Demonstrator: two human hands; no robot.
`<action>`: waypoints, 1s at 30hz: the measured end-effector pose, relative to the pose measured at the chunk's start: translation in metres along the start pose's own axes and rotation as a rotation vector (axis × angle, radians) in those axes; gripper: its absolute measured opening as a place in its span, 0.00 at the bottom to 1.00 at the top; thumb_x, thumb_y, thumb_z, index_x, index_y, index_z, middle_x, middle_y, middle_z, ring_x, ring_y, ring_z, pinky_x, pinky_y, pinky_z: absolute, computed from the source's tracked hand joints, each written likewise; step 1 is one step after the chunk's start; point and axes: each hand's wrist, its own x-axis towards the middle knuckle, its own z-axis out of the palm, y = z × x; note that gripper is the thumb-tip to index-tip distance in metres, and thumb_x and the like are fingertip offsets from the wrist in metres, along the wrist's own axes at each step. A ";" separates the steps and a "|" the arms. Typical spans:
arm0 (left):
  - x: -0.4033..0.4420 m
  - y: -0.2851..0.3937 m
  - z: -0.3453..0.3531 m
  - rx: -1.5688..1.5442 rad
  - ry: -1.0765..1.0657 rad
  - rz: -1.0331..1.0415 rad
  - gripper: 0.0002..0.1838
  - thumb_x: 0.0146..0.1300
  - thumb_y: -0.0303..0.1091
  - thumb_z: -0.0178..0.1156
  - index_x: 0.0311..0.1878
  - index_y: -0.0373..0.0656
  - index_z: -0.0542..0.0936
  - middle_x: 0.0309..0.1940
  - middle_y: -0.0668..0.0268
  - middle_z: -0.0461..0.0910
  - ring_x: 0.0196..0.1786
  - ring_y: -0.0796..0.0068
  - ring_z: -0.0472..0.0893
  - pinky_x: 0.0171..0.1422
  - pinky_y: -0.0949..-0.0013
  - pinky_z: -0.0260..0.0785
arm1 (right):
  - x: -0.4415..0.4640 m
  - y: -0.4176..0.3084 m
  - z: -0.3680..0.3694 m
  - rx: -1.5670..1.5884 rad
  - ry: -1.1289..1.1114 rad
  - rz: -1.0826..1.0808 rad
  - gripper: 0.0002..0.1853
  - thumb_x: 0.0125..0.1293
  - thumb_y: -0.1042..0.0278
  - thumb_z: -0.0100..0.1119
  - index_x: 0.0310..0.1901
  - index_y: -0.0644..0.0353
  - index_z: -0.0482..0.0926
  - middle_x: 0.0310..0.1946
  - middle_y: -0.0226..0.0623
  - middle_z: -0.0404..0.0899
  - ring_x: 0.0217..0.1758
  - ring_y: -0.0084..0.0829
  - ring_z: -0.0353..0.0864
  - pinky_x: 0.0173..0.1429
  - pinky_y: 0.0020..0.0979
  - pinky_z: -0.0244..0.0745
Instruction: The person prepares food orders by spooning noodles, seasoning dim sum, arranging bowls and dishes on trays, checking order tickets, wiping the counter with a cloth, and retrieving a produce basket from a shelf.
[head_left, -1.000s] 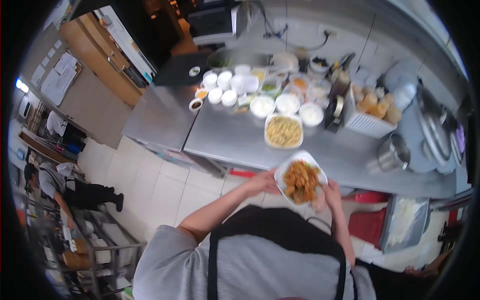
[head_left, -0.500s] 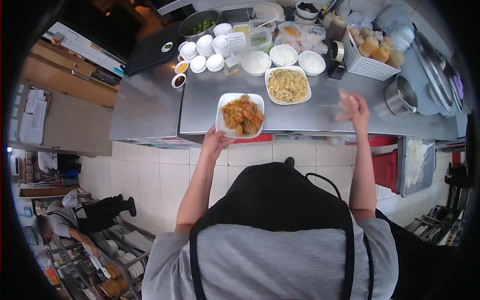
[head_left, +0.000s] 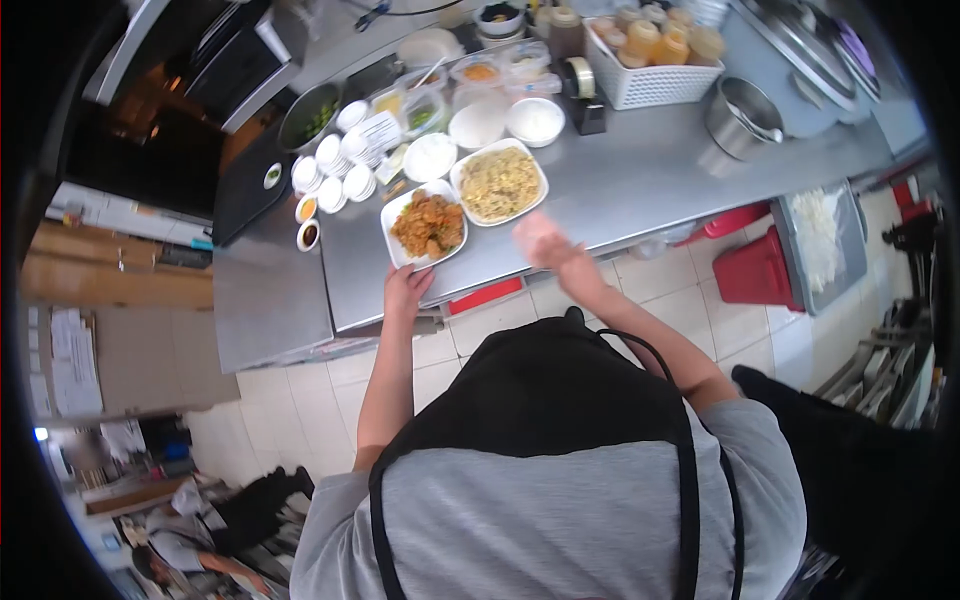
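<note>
My left hand (head_left: 405, 290) grips the near rim of a white square plate (head_left: 388, 254) bearing brown fried pieces (head_left: 428, 224) with bits of green. To the right, side by side with it, is another white square plate (head_left: 543, 196) of yellowish fried rice (head_left: 498, 184). At the counter's front edge, just below the rice plate, my right hand (head_left: 568, 262) is blurred by motion. Its fingers are closed on a soft, pale pink cloth-like thing (head_left: 538, 238), whose kind I cannot make out.
White bowls (head_left: 431, 158), stacked small dishes (head_left: 358, 182) and lidded tubs (head_left: 424, 114) stand behind the plates. A tape dispenser (head_left: 584, 98), a white basket (head_left: 655, 88) of bottles and a metal pot (head_left: 742, 120) are further right. Below the counter sits a red bin (head_left: 748, 272). Another person (head_left: 190, 535) works lower left.
The view has turned. My left hand has brought the fried-food plate forward beside the rice plate. My right hand has swung left towards the plates with the pink thing.
</note>
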 end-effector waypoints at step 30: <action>0.050 0.047 -0.025 0.174 0.253 -0.181 0.25 0.57 0.40 0.49 0.57 0.38 0.61 0.53 0.53 0.64 0.50 0.58 0.69 0.53 0.53 0.60 | -0.224 0.338 0.004 1.111 0.825 1.530 0.15 0.54 0.61 0.53 0.43 0.53 0.74 0.34 0.31 0.74 0.33 0.28 0.72 0.34 0.32 0.67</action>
